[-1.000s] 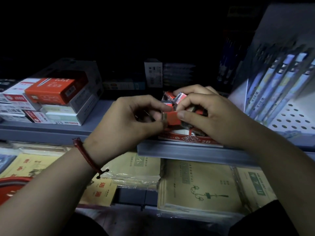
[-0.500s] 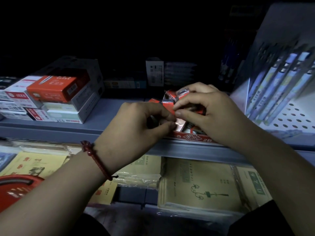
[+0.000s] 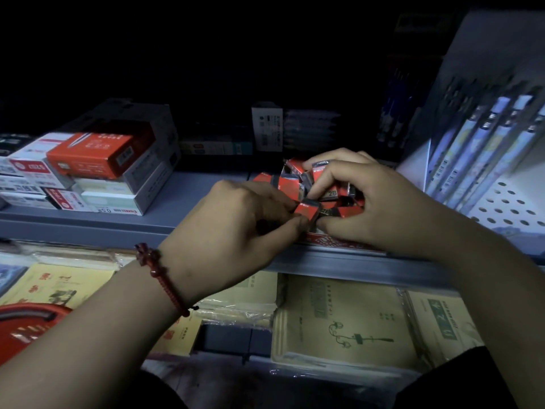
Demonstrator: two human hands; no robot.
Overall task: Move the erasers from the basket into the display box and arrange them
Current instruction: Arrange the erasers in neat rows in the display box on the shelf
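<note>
Dim grey metal shelf [image 3: 88, 222]: stacked red-and-white cardboard boxes [image 3: 88, 172] at nine o'clock, packaged pens [image 3: 486, 143] at two; left hand [image 3: 230, 231] pinches a small red eraser [image 3: 308, 208], right hand [image 3: 377, 202] clutches a cluster of erasers [image 3: 295, 175].

The red eraser [image 3: 308, 209] pinched in the fingertips of the left hand [image 3: 224, 231] now shows its red top, where a pale face showed half a second ago. The thumb of the right hand [image 3: 383, 208] has come against its right edge. The index finger has lifted away, baring erasers [image 3: 331, 193] marked 2B under the curled right fingers.
</note>
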